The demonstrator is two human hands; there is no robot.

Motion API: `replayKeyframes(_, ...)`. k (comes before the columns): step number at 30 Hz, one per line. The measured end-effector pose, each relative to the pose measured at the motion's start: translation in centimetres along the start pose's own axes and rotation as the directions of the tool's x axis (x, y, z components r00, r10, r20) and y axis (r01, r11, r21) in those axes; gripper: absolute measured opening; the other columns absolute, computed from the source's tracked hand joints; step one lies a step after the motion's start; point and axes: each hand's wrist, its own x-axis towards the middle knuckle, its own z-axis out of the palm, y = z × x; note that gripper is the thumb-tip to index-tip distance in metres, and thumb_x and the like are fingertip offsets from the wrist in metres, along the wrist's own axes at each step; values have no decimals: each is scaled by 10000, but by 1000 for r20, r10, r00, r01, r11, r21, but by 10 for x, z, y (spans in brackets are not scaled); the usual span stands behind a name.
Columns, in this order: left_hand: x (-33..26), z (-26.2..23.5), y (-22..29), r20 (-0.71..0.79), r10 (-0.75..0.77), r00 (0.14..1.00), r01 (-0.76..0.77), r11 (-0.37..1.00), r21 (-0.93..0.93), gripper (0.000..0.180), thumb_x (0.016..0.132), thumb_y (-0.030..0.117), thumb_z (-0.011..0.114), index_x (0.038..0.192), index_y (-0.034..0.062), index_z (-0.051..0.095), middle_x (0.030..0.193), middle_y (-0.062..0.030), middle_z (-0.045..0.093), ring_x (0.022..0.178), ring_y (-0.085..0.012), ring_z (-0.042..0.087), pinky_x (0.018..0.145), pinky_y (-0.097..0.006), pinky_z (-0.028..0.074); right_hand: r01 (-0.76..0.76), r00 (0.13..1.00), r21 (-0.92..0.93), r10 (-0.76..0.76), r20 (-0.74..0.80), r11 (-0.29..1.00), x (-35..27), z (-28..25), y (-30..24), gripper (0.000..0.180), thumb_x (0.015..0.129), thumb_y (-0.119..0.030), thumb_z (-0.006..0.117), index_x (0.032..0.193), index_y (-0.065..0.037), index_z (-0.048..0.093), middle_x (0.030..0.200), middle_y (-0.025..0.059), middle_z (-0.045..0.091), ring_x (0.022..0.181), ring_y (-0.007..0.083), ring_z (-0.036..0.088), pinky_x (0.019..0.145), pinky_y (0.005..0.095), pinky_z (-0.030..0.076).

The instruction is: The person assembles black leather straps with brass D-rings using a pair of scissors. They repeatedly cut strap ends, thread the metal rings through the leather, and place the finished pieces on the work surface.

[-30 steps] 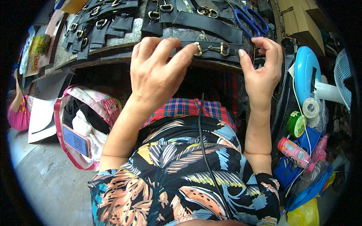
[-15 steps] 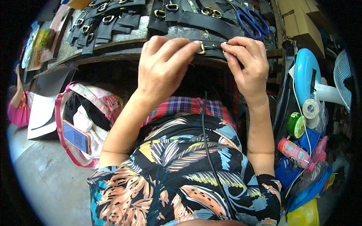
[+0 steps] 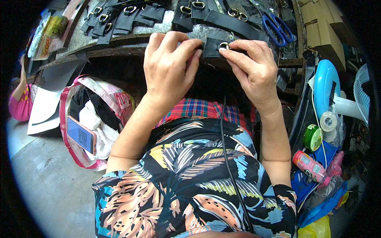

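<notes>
Left hand (image 3: 170, 65): narrow grip, pinching the left end of a black strap (image 3: 212, 48) at the tabletop (image 3: 127, 52) front edge. Right hand (image 3: 254, 67): grip pinched on the strap's gold ring (image 3: 224, 44). More ringed leather pieces (image 3: 126, 20) behind, upper left; blue-handled scissors (image 3: 280, 29) right of the strap.

A flat black strap (image 3: 211, 48) lies between twelve and one o'clock, running roughly from nine to three, its ends hidden; a gold-coloured ring (image 3: 223, 43), partly covered, sits toward its three-o'clock side.
</notes>
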Motion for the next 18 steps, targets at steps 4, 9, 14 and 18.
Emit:
replayKeyframes(4,3,1,1,8,11,1000,-11,1000,27,177,812,107,764,988,105,749,947,-47,647,909,-270,570,786,-395,475,-14,1000,7,14,20,1000,-2,-1,1,249,740,-60,800,978,-133,783,994,2,698,952,230,633,810,376,486)
replayKeyframes(9,11,0,1,49,-36,998,40,995,-92,156,814,74,755,967,83,729,937,-60,670,884,-294,598,795,-384,486,-17,1000,33,17,-1,999,-2,3,4,241,744,-57,795,970,-139,775,993,-3,697,951,228,631,816,378,480)
replayKeyframes(14,19,4,5,48,-11,999,12,1000,-10,114,809,69,738,915,76,694,932,-63,663,883,-298,595,791,-390,490,-15,1000,14,15,0,1000,-3,3,3,208,744,-60,795,933,-135,756,970,-4,678,940,230,626,804,381,474)
replayKeyframes(18,18,3,8,56,-18,998,13,996,93,116,810,63,727,916,79,684,946,-63,658,901,-304,596,802,-400,495,-18,1000,-5,18,-1,1000,-2,4,2,197,743,-64,796,923,-131,751,953,-2,664,927,230,619,794,383,469)
